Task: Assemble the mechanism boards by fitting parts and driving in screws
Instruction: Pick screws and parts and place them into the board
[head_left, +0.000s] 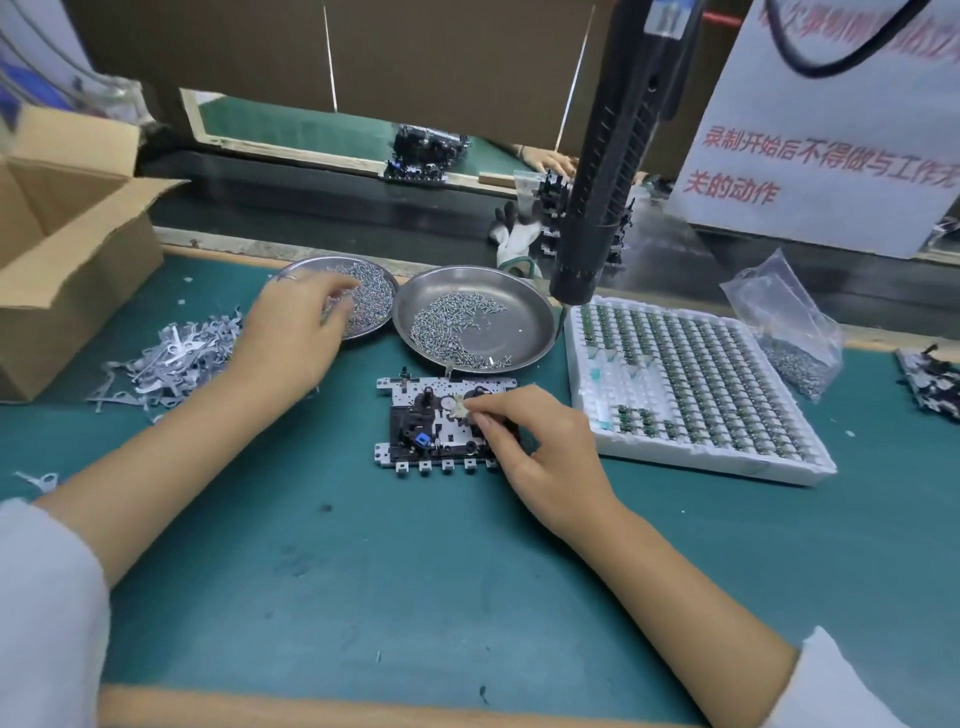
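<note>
Pinched in the right hand (540, 441), a small light part (460, 406) is seated on the rigid mechanism board (441, 426); beyond the left hand (296, 332), whose grasp cannot be told, lies a screw dish (363, 296).

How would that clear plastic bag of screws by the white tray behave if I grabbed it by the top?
The clear plastic bag looks thin and crumpled, so it would probably flop and fold. Its screws sit heaped in the bottom corner, so it likely hangs bottom-heavy and swings. Pushed across the green mat, it would probably slump rather than slide neatly.
</note>
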